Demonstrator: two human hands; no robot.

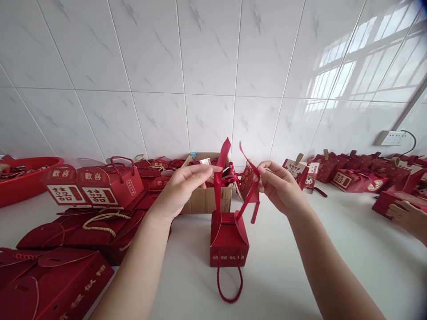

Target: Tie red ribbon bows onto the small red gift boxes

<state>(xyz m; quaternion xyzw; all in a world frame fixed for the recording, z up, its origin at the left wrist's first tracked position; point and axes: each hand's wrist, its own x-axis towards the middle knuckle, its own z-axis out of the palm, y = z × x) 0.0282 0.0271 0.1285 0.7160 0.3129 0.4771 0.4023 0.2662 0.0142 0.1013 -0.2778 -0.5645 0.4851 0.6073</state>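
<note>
A small red gift box (228, 238) stands upright on the white table between my forearms. Its red rope handle (230, 298) droops onto the table in front. From the top of the box rise two ends of a red ribbon (218, 195). My left hand (183, 184) pinches the left end, whose tip points up past the fingers. On the other side, my right hand (278, 182) is closed on the right end, with fingertips pressed together. A red card tag (247, 179) with pale writing hangs beside those fingertips; how it is attached is unclear.
An open cardboard box (207, 202) with red items stands behind. Red gift boxes (100, 189) are piled at left, near a red basin (23, 178). More decorated boxes (355, 180) line the right. Another person's hand (408, 218) touches a red box at far right.
</note>
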